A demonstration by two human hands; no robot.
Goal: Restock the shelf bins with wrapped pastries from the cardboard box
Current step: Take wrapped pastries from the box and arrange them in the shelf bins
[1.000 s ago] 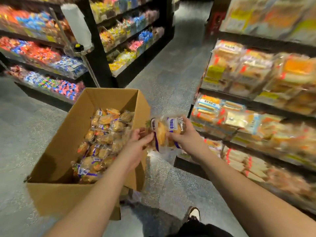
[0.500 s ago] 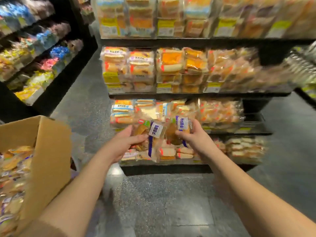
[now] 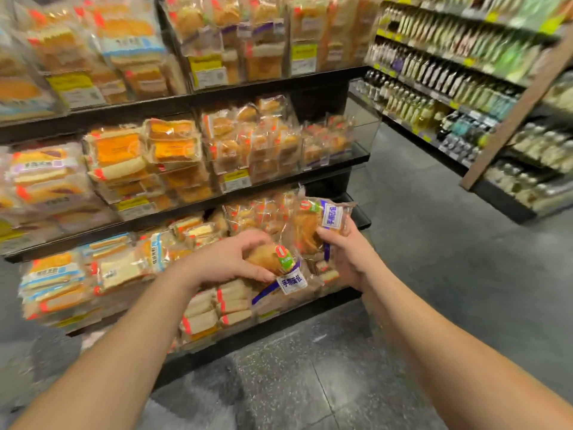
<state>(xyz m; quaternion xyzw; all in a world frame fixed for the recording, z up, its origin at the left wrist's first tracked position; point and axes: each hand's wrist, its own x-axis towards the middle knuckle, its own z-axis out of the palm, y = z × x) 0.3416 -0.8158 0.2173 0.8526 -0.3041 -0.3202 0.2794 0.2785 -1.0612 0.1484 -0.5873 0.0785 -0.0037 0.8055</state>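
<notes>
Both hands have swung from beside the box to the shelf bins (image 3: 235,181), so placing looks next. At frame centre my left hand (image 3: 226,262) curls around one wrapped pastry (image 3: 273,259); just right, my right hand (image 3: 347,249) pinches a second pastry (image 3: 313,225). Two pastries, one per hand; the box is out of view.

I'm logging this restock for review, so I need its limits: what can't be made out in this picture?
Head view only:
- Cardboard box: out of frame, so its contents can't be seen.
- Target bin behind the right pastry: hidden by the pastries and hands.
- Left pastry: partly covered by the left hand.
- Right hand: fingers hidden behind its pastry.
- Price tags: too blurred to read.
- Bottles: labels too small.
</notes>
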